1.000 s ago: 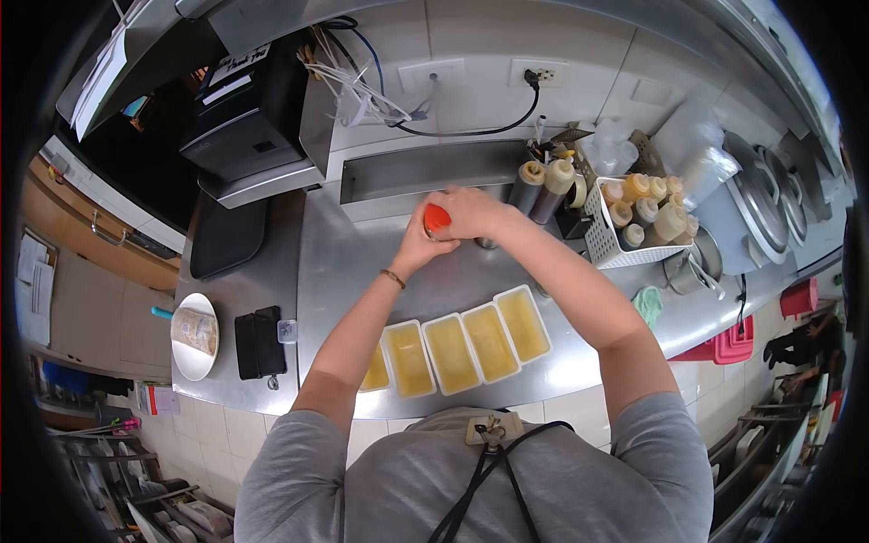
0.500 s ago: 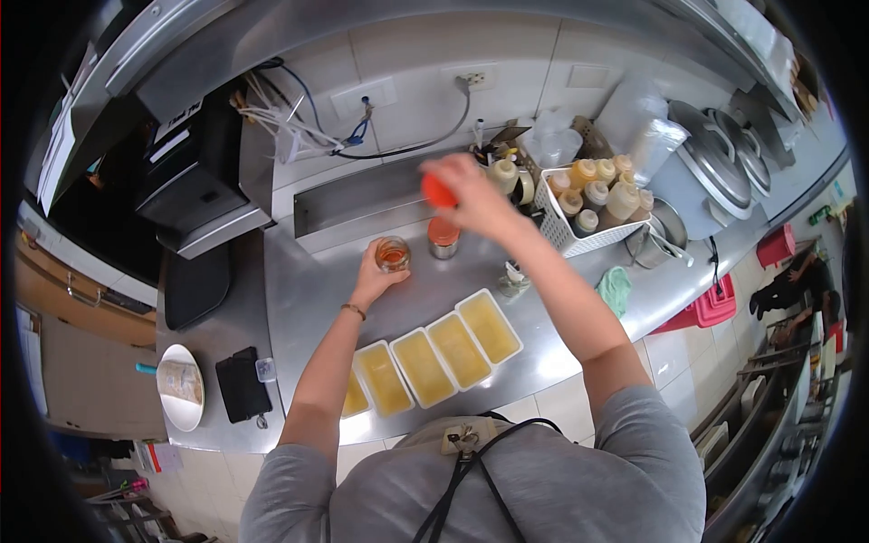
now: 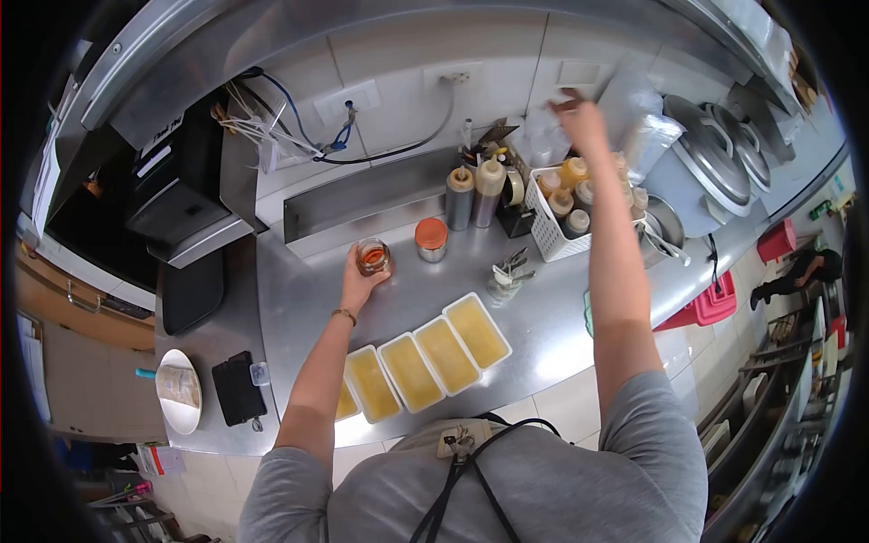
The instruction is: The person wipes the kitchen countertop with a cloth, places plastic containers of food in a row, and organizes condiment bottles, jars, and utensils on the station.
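My left hand [image 3: 365, 279] is wrapped round an open glass jar [image 3: 372, 257] with something orange-red inside, upright over the steel counter. Just right of it stands a second jar with an orange-red lid [image 3: 432, 234]. My right hand [image 3: 577, 119] is raised near the wall, above the white basket of squeeze bottles [image 3: 557, 237], beside clear plastic cups [image 3: 543, 138]. Its fingers are blurred, but look spread, and nothing shows in them. Rectangular tubs of yellow contents [image 3: 417, 371] lie in a row near the front edge.
A glass of utensils [image 3: 504, 282] stands mid-counter. Two squeeze bottles [image 3: 472, 195] stand by a steel trough [image 3: 362, 204]. Large pot lids [image 3: 701, 149] are at the right. A black pouch [image 3: 240, 389] and white plate [image 3: 181, 391] lie left. A person [image 3: 801, 271] is far right.
My right hand has moved right from above the lidded jar to the cups by the wall. The red object it held no longer shows. My left hand still holds the open jar.
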Tool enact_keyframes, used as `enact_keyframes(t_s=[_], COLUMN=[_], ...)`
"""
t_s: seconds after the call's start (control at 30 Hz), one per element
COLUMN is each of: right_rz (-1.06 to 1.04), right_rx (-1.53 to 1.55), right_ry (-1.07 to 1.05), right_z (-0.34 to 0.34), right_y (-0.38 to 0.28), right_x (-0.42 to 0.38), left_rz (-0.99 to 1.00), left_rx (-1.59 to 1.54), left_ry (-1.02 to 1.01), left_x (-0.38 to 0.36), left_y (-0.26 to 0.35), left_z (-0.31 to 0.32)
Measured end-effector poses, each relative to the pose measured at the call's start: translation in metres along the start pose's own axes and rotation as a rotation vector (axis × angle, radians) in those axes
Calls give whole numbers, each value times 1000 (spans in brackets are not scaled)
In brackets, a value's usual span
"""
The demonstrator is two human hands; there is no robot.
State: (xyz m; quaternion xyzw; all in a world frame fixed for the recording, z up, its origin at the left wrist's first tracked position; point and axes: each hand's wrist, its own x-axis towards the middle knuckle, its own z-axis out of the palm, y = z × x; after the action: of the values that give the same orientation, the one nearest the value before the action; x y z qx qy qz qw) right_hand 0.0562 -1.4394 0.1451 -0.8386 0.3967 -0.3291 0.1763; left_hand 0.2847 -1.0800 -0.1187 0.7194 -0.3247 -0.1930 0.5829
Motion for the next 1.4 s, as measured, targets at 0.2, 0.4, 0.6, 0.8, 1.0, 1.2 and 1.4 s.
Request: enact_keyframes(t_s=[0.2,0.4,0.6,0.8,1.0,1.2,1.4], right_rz=[-435,-439,-392,-459,-596,-1119,-556], right_rx=[-196,-535,-405,-301,-255,-1,-157], right_ry=[-671,-744,-744,-515,-376,-488,-370], right_z=[142,210,193,134,97,65,46], right_y=[-80,-80,-74,-115,-133,-107,-94], right_x=[-125,-170,-160,-166,-171,-151,-119], left_rz=[-129,209,131,290,244,358,373], left_rx=[401,437,156,149,43,-110,42], left_ry=[142,360,80,101,126,95,72], left_x=[-25,-53,-57,-32,-22,-33,-35], left_y=[49,90,86,120,138,146,155], left_z=[-7,0,40,84,89,78,64])
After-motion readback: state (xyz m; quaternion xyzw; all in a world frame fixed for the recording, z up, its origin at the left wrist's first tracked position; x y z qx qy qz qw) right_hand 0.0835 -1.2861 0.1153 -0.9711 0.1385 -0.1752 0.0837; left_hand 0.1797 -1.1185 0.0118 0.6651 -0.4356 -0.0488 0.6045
